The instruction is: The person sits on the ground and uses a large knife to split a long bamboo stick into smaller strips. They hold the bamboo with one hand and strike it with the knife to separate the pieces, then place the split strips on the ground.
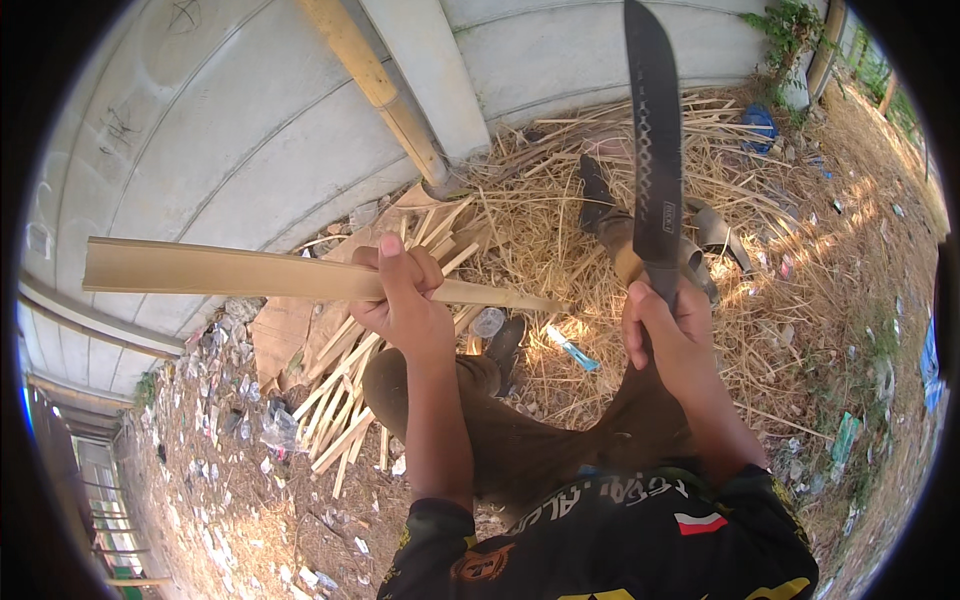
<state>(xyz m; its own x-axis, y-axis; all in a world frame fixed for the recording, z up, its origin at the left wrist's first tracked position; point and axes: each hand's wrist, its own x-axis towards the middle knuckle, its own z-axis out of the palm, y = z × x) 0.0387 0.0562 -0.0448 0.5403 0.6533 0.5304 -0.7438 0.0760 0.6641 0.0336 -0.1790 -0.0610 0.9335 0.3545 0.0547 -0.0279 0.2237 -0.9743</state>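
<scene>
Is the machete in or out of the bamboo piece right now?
Out: the machete in the right hand is apart from the bamboo piece in the left hand, with a gap visible between them.

Printed label (669, 217) on the machete (657, 120); white lettering (657, 487) across the black shirt (610, 545)

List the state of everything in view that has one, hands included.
Machete: unsheathed, blade pointing away from the person
Right hand: closed around its handle
Bamboo strip: held out leftward
Left hand: closed around it
Thin slats: loose, piled
Cardboard: lying down, partly covered
</scene>
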